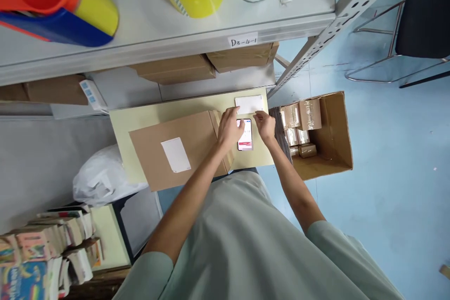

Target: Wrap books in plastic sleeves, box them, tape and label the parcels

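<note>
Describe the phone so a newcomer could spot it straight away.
Find the cream table beside the metal shelf, then go to its right end, past the large cardboard box. The phone lies there by the left hand, face up. Its lit screen with a red band low down sets it apart from the white pad just above it.

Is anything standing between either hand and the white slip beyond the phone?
Nothing visible does. The fingers of the left hand and right hand are already at the near edge of the white slip. The phone lies nearer the body, between the hands, outside that gap.
</note>
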`<state>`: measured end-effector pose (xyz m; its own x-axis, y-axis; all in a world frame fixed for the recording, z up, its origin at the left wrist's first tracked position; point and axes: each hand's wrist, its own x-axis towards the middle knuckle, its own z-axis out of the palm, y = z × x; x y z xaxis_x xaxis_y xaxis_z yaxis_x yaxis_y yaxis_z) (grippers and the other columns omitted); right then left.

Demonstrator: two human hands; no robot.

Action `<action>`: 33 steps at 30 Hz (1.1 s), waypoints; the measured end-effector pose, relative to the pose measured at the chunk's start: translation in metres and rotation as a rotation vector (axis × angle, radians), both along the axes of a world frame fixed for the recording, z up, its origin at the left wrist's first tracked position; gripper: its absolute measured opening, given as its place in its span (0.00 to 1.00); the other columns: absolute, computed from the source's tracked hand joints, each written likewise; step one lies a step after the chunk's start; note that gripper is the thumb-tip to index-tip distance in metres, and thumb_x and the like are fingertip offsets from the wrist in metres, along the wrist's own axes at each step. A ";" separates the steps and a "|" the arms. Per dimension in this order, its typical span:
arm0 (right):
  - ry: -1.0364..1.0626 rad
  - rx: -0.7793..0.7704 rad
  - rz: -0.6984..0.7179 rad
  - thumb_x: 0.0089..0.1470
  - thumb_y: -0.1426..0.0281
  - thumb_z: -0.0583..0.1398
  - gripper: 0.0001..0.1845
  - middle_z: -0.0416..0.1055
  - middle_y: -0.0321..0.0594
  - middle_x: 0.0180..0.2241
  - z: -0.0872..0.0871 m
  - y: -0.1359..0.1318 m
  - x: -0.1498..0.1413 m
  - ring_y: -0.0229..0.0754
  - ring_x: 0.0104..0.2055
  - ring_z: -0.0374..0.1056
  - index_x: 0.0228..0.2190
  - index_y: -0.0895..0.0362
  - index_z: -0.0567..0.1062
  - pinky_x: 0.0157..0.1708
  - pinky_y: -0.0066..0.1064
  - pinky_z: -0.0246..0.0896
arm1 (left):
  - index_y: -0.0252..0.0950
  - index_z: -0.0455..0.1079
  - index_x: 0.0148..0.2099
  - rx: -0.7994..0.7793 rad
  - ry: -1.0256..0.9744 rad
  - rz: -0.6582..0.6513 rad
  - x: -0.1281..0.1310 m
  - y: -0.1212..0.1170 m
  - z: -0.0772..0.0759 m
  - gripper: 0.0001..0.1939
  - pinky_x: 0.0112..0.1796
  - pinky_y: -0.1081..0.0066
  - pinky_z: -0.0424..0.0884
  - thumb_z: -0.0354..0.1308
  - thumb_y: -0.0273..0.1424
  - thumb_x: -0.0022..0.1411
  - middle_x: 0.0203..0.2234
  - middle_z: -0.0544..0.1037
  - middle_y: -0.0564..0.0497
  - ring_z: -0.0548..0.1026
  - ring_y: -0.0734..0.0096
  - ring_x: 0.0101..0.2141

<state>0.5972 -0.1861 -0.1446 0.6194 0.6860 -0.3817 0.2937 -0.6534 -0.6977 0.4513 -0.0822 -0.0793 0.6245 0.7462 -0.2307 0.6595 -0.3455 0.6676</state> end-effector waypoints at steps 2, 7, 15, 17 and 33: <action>0.020 0.003 -0.016 0.72 0.68 0.61 0.15 0.89 0.50 0.48 -0.004 -0.001 0.005 0.52 0.51 0.87 0.53 0.57 0.85 0.55 0.39 0.78 | 0.37 0.72 0.67 -0.068 0.114 0.125 0.019 0.013 -0.030 0.26 0.69 0.43 0.71 0.62 0.26 0.68 0.61 0.80 0.34 0.77 0.41 0.65; 0.022 -0.055 -0.075 0.68 0.72 0.63 0.15 0.89 0.48 0.46 -0.014 0.000 0.012 0.52 0.50 0.87 0.51 0.57 0.86 0.56 0.38 0.77 | 0.34 0.76 0.59 -0.186 0.301 0.318 0.034 0.036 -0.080 0.18 0.62 0.45 0.75 0.62 0.26 0.67 0.56 0.82 0.30 0.81 0.41 0.58; 0.043 0.033 -0.160 0.64 0.71 0.63 0.15 0.89 0.47 0.43 -0.027 -0.001 0.016 0.52 0.48 0.87 0.49 0.57 0.87 0.54 0.38 0.78 | 0.38 0.79 0.52 -0.142 0.346 0.252 0.040 0.030 -0.086 0.11 0.56 0.59 0.75 0.58 0.26 0.73 0.51 0.83 0.39 0.82 0.54 0.50; 0.048 0.051 -0.182 0.64 0.71 0.64 0.14 0.89 0.46 0.42 -0.030 -0.002 0.017 0.52 0.47 0.87 0.48 0.56 0.87 0.54 0.39 0.79 | 0.38 0.79 0.51 -0.126 0.359 0.247 0.042 0.027 -0.084 0.10 0.55 0.61 0.75 0.58 0.25 0.73 0.49 0.83 0.40 0.82 0.54 0.49; 0.143 0.185 -0.243 0.66 0.63 0.67 0.11 0.89 0.48 0.43 -0.039 0.000 0.024 0.54 0.47 0.87 0.45 0.55 0.86 0.52 0.42 0.79 | 0.38 0.80 0.51 -0.088 0.200 0.431 0.044 0.019 -0.086 0.08 0.55 0.60 0.75 0.62 0.28 0.73 0.50 0.85 0.41 0.84 0.55 0.48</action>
<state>0.6209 -0.1862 -0.1834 0.7225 0.5908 -0.3592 0.0358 -0.5508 -0.8339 0.4952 -0.0630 -0.1651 0.1994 0.8995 -0.3888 0.8487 0.0397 0.5273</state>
